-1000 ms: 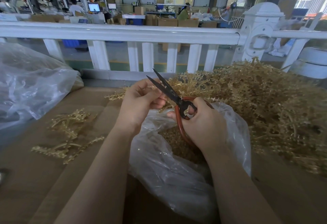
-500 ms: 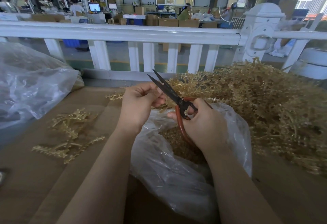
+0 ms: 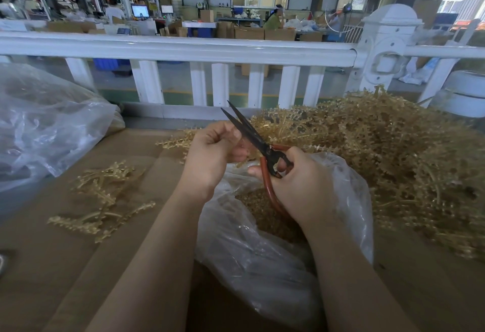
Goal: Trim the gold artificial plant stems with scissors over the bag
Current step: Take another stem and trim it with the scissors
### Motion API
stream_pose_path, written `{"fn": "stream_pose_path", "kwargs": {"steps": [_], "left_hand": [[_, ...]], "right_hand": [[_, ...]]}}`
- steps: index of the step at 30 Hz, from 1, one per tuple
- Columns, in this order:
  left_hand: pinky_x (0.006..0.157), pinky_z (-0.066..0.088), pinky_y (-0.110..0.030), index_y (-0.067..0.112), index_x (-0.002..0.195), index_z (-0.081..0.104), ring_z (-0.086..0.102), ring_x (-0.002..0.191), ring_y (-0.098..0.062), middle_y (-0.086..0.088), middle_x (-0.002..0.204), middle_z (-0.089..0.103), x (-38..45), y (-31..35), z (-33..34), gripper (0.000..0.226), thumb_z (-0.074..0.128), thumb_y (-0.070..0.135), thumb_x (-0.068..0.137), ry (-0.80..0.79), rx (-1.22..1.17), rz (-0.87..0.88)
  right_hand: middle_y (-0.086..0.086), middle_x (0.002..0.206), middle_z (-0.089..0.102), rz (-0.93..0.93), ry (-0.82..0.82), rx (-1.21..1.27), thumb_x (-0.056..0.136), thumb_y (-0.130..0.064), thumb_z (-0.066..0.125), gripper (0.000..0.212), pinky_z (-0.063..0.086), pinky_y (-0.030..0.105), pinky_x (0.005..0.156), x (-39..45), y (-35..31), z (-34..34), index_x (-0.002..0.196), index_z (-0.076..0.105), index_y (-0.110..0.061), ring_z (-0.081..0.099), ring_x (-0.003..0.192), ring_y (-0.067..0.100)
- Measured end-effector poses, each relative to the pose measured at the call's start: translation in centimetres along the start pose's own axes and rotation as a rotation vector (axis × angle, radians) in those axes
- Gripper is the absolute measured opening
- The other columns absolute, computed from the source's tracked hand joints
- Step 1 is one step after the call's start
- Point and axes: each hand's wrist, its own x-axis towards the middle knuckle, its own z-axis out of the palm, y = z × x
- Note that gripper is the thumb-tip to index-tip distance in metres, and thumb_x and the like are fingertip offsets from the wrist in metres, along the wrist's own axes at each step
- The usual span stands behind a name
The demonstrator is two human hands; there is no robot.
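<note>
step: trimming over bag (image 3: 275, 253) | my left hand (image 3: 212, 156) pinched a gold stem (image 3: 173, 142) above the bag mouth | my right hand (image 3: 301, 184) gripped scissors (image 3: 252, 135), blades slightly apart just beside that stem | next, I judged: close blades, let trimmings drop in

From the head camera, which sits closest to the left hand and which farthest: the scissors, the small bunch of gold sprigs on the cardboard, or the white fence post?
Measured from the left hand:
1. Scissors: their blades cross right beside its fingers, on its right.
2. Small bunch of gold sprigs: lying on the cardboard, to its lower left.
3. White fence post: far off to the upper right, behind the big gold pile.
</note>
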Motion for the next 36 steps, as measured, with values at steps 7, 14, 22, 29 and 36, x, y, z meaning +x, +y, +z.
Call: {"fn": "stream_pose_path", "kwargs": {"steps": [7,14,22,29,36], "left_hand": [[0.069,0.06,-0.031,0.011,0.09,0.063,0.074,0.077,-0.024,-0.011,0.088,0.077,0.4,0.1,-0.7,0.021,0.047,0.009,0.103,0.109,-0.257,-0.112],[0.062,0.058,-0.027,0.007,0.092,0.065,0.075,0.078,-0.023,-0.015,0.09,0.076,0.6,0.4,-0.8,0.022,0.046,0.007,0.103,0.086,-0.401,-0.183],[0.061,0.058,-0.026,0.005,0.099,0.064,0.075,0.074,-0.021,-0.014,0.089,0.077,0.3,0.6,-0.3,0.019,0.046,0.009,0.103,0.041,-0.397,-0.259],[0.063,0.058,-0.028,0.006,0.1,0.063,0.074,0.076,-0.023,-0.015,0.092,0.077,0.2,0.5,0.2,0.017,0.046,0.009,0.102,-0.021,-0.248,-0.257],[0.058,0.049,-0.022,0.016,0.099,0.058,0.065,0.068,-0.012,-0.001,0.09,0.076,0.2,0.3,0.3,0.036,0.08,0.031,0.075,-0.082,-0.147,-0.284]], "right_hand": [[-0.009,0.069,0.065,0.239,0.028,0.358,0.061,-0.077,0.072,0.057,0.056,0.034,0.065,0.0,0.1,0.0,0.078,0.062,-0.024,0.064,0.067,0.008],[-0.017,0.076,0.071,0.295,0.026,0.637,0.072,-0.039,0.088,0.035,0.049,0.011,0.057,0.7,0.2,-0.1,0.09,0.067,-0.017,0.066,0.066,-0.003],[-0.014,0.067,0.063,0.236,-0.153,0.895,0.068,-0.05,0.088,0.023,0.051,0.034,0.073,0.8,0.1,-0.6,0.069,0.068,-0.038,0.062,0.066,0.006],[0.004,0.078,0.065,0.237,-0.14,0.979,0.077,-0.025,0.084,0.021,0.058,0.04,0.069,0.9,0.4,-0.4,0.07,0.065,-0.032,0.064,0.071,0.022],[0.008,0.079,0.06,0.307,-0.116,1.095,0.087,-0.004,0.076,0.025,0.054,0.035,0.063,1.0,0.5,-0.5,0.077,0.061,-0.021,0.061,0.062,0.017]]}}
